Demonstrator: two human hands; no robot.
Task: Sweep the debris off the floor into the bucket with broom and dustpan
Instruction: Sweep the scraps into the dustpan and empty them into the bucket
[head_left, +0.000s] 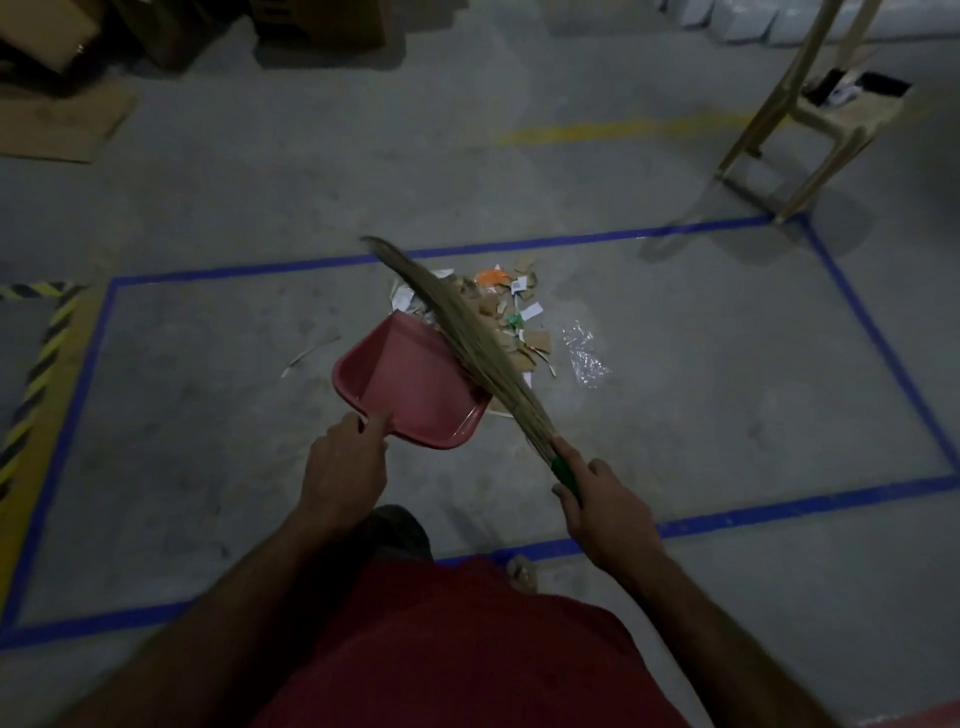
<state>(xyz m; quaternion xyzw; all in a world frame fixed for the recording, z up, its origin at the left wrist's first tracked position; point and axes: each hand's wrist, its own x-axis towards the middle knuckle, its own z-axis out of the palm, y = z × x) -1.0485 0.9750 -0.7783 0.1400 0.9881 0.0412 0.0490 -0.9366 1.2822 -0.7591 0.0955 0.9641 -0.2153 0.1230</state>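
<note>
Left hand (347, 457) gripping handle of red dustpan (410, 384), set on floor (208, 415) with mouth against debris (511, 312). Right hand (605, 501) wrapped round green grip of broom (467, 338), bristles slanting across pan's far edge and debris pile, inside blue tape rectangle (519, 248).

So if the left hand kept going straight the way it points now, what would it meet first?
The left hand already grips the red dustpan at its handle; straight ahead lies the pan's tray, then probably the debris pile at its mouth, though depth is unclear.
</note>
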